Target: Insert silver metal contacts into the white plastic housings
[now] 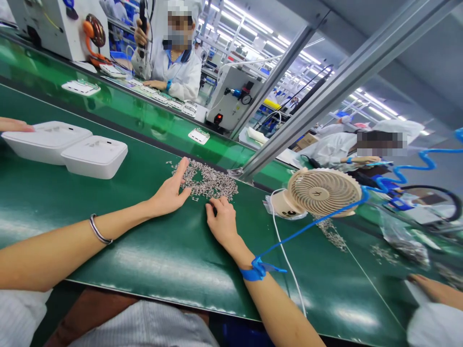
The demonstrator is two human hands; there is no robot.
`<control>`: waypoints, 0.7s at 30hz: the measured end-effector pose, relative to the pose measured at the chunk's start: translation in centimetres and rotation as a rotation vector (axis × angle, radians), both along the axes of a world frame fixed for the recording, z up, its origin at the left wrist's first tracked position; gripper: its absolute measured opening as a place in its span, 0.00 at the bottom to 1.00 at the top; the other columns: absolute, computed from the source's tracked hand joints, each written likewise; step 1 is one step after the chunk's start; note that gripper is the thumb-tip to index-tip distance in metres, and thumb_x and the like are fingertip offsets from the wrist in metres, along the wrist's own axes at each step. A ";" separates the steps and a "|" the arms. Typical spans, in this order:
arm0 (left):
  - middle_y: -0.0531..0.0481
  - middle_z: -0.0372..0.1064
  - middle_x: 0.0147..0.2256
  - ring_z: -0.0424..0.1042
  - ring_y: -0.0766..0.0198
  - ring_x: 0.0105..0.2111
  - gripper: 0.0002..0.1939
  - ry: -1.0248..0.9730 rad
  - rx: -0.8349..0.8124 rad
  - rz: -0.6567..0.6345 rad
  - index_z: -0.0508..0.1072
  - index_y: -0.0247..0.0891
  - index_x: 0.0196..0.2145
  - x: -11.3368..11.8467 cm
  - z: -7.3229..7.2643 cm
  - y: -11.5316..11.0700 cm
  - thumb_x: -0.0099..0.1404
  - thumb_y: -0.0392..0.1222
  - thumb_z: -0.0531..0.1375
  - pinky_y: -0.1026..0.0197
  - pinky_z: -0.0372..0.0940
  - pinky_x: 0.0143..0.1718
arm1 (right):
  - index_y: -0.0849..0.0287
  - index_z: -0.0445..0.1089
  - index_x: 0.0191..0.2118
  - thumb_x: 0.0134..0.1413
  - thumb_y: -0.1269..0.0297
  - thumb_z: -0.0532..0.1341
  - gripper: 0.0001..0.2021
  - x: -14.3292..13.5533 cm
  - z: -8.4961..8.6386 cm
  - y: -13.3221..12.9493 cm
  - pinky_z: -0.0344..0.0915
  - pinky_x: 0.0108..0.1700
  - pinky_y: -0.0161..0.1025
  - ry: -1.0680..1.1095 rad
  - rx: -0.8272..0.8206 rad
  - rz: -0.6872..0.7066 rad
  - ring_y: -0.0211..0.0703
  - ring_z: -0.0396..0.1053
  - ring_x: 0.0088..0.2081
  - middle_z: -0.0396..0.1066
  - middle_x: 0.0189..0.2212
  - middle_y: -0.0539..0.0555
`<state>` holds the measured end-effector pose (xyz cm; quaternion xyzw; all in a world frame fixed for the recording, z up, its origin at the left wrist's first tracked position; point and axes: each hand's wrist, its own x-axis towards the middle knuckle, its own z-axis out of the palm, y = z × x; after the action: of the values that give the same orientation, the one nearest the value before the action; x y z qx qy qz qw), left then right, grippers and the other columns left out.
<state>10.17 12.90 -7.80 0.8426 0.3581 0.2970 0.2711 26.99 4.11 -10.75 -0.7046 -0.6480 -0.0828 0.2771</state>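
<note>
A heap of small silver metal parts [208, 180] lies on the green work surface [152, 250] in front of me. My left hand [171, 190], with a metal bangle on its wrist, rests flat with fingers spread at the heap's left edge. My right hand [221, 220], a blue strap tied at its wrist, has its fingers curled at the heap's near edge, fingertips among the parts. Whether it pinches a part I cannot tell.
Two white plastic housings [68, 147] sit at the left, another person's fingertip [14, 126] on one. A small beige fan [318, 193] with a white cable stands at the right. More white units ride the far green belt [108, 103]. Co-workers sit opposite and at the right.
</note>
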 end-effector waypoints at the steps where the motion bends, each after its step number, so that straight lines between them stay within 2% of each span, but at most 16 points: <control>1: 0.40 0.39 0.65 0.61 0.60 0.55 0.38 0.013 0.016 0.004 0.32 0.36 0.64 -0.1 -0.1 0.1 0.62 0.42 0.47 0.59 0.61 0.50 | 0.60 0.70 0.30 0.54 0.68 0.52 0.10 0.0 0.0 0.0 0.61 0.33 0.41 -0.002 -0.007 0.014 0.43 0.62 0.29 0.64 0.27 0.55; 3: 0.39 0.37 0.65 0.49 0.55 0.62 0.37 0.063 0.040 0.016 0.36 0.33 0.64 -0.1 -0.3 0.1 0.62 0.44 0.48 0.53 0.54 0.57 | 0.60 0.70 0.29 0.55 0.70 0.51 0.11 -0.1 0.0 0.0 0.61 0.34 0.40 -0.006 -0.018 0.044 0.42 0.62 0.29 0.63 0.27 0.55; 4: 0.38 0.39 0.65 0.47 0.52 0.62 0.35 0.096 0.047 0.020 0.42 0.32 0.63 -0.2 -0.5 0.0 0.62 0.45 0.48 0.49 0.52 0.58 | 0.60 0.69 0.29 0.55 0.71 0.50 0.11 -0.2 0.1 0.0 0.62 0.34 0.40 -0.007 -0.022 0.058 0.42 0.63 0.30 0.63 0.27 0.55; 7: 0.39 0.45 0.63 0.52 0.46 0.60 0.28 0.206 0.067 0.007 0.57 0.35 0.59 -0.2 -0.6 -0.4 0.63 0.47 0.49 0.42 0.52 0.57 | 0.62 0.69 0.31 0.55 0.73 0.48 0.12 -0.3 0.3 -0.1 0.63 0.34 0.40 -0.019 -0.026 0.085 0.42 0.63 0.30 0.62 0.28 0.56; 9: 0.41 0.47 0.63 0.53 0.45 0.59 0.26 0.271 0.092 -0.030 0.60 0.38 0.57 -0.2 -0.5 -0.7 0.64 0.49 0.49 0.40 0.52 0.56 | 0.62 0.69 0.32 0.54 0.74 0.48 0.13 -0.3 0.3 -0.2 0.63 0.34 0.40 -0.034 -0.028 0.097 0.43 0.63 0.30 0.62 0.28 0.56; 14: 0.48 0.49 0.63 0.48 0.41 0.60 0.25 0.404 0.151 -0.145 0.60 0.46 0.58 -0.1 -0.3 -1.2 0.64 0.51 0.51 0.37 0.51 0.55 | 0.61 0.68 0.29 0.52 0.77 0.48 0.13 -0.5 0.3 -0.4 0.62 0.33 0.39 -0.074 -0.049 0.154 0.42 0.60 0.29 0.61 0.28 0.56; 17: 0.46 0.50 0.62 0.47 0.41 0.61 0.26 0.457 0.169 -0.173 0.59 0.46 0.59 -0.1 -0.4 -1.3 0.64 0.52 0.49 0.38 0.51 0.54 | 0.61 0.68 0.29 0.51 0.78 0.48 0.12 -0.7 0.3 -0.5 0.62 0.33 0.39 -0.091 -0.060 0.183 0.42 0.60 0.30 0.60 0.28 0.56; 21: 0.44 0.44 0.64 0.45 0.40 0.61 0.28 0.501 0.199 -0.178 0.53 0.43 0.62 0.2 -0.4 -1.1 0.66 0.52 0.45 0.37 0.51 0.54 | 0.61 0.68 0.32 0.50 0.78 0.48 0.13 -1.2 0.2 -0.5 0.61 0.34 0.40 -0.102 -0.054 0.179 0.43 0.59 0.30 0.60 0.29 0.56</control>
<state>10.41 11.80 -8.17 0.9404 0.3076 0.0884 0.1152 25.79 3.56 -10.59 -0.6460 -0.7235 -0.0761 0.2311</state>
